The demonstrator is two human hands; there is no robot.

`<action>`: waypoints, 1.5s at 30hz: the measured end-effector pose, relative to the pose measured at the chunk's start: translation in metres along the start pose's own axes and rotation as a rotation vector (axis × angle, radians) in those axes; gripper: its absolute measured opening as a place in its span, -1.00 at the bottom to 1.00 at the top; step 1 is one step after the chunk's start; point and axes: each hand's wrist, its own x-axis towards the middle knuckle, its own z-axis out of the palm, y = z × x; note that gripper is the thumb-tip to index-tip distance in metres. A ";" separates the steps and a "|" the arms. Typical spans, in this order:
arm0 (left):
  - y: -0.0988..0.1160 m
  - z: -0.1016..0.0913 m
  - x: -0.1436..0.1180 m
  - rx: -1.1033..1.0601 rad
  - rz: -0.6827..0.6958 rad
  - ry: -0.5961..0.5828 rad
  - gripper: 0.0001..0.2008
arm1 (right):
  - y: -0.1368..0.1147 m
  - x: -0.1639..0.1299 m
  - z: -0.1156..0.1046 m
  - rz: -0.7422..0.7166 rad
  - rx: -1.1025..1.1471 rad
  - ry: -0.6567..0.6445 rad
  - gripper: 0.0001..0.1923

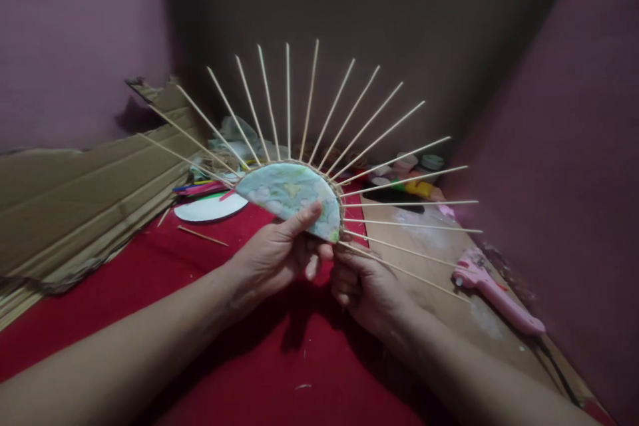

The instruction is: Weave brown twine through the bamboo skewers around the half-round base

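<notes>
I hold up a half-round craft piece [287,192] covered in pale floral fabric, with several thin wooden skewers [309,103] fanning out from its curved, twine-edged rim. My left hand [277,254] grips its lower edge, thumb pressed on the fabric face. My right hand [362,283] is just below and to the right, fingers curled at the bottom corner where the lowest skewers start; its exact grip is partly hidden.
A red cloth [210,319] covers the surface. Corrugated cardboard [74,206] lies at left, a white disc [210,208] and loose skewer [202,235] behind. A pink glue gun [494,293] rests on a wooden board [429,259] at right. Small pots and clutter [409,176] sit at back.
</notes>
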 end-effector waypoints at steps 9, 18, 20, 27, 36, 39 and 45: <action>0.005 -0.003 0.004 0.015 0.163 0.017 -0.85 | -0.001 -0.004 0.001 -0.094 -0.212 0.031 -0.78; 0.013 -0.010 0.011 0.010 0.272 0.209 -0.85 | -0.024 -0.018 0.000 -0.525 -0.897 0.164 -0.78; 0.013 -0.012 0.014 0.023 0.292 0.234 -0.84 | -0.033 -0.016 -0.008 -0.710 -1.067 0.210 -0.81; 0.019 -0.015 0.016 0.008 0.336 0.245 -0.78 | -0.065 0.002 -0.042 -0.905 -1.202 0.396 -0.81; 0.029 -0.009 0.014 -0.041 0.370 0.261 -0.91 | -0.095 0.004 -0.059 -0.730 -1.180 0.504 -0.78; 0.032 -0.007 0.013 -0.074 0.336 0.280 -0.90 | -0.099 0.003 -0.062 -0.424 -0.979 0.377 -0.74; 0.025 -0.005 0.009 -0.151 0.204 0.164 -0.85 | -0.084 0.004 -0.053 -0.357 -0.948 0.360 -0.75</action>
